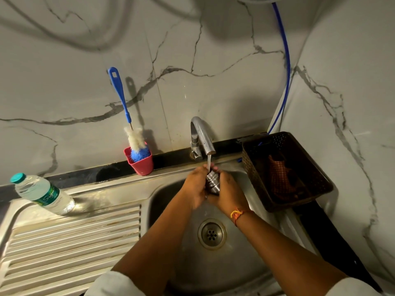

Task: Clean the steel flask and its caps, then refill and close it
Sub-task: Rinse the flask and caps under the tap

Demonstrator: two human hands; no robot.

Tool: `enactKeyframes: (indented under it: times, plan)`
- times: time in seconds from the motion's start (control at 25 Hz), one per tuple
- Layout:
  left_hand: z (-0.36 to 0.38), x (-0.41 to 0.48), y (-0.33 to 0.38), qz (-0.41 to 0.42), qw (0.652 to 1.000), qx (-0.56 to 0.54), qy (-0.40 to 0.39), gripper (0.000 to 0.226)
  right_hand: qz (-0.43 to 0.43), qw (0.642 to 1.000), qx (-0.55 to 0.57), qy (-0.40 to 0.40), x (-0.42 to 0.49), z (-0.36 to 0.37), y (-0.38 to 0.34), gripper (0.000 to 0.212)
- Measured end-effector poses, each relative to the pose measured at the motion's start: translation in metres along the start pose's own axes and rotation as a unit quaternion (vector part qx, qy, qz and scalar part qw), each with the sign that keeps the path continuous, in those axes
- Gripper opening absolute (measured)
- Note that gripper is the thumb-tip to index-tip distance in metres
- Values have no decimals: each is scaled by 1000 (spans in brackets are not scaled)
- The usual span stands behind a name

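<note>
Near the centre of the frame, the steel flask [212, 183] was held under water running from the tap [202, 136], above the sink [241, 257]. The left hand [195, 189] and the right hand [230, 192] each curled their fingers round its sides. Left of the tap, a bottle brush [132, 133] stood in a red cup [140, 165].

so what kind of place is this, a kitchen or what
Probably a home kitchen, at the washing-up spot: a steel sink with a ribbed drainboard, a running tap, and a bottle brush standing in a red cup by the marble-look wall.
</note>
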State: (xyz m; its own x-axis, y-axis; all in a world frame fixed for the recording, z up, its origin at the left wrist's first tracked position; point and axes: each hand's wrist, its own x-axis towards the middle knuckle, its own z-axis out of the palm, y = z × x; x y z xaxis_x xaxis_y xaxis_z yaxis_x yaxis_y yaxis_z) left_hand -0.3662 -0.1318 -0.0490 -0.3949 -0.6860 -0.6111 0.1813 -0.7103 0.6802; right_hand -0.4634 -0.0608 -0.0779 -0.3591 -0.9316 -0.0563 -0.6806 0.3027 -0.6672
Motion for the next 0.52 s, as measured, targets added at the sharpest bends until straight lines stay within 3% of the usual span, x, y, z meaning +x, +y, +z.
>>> enactKeyframes:
  times: [0.2, 0.52]
  plan:
    - [-17, -6, 1, 44, 997, -3, -56, 34, -8, 992, 125, -2, 4, -7, -2, 68]
    - [-34, -8, -4, 74, 997, 16, 20, 42, -41, 987, 137, -69, -2, -7, -9, 76]
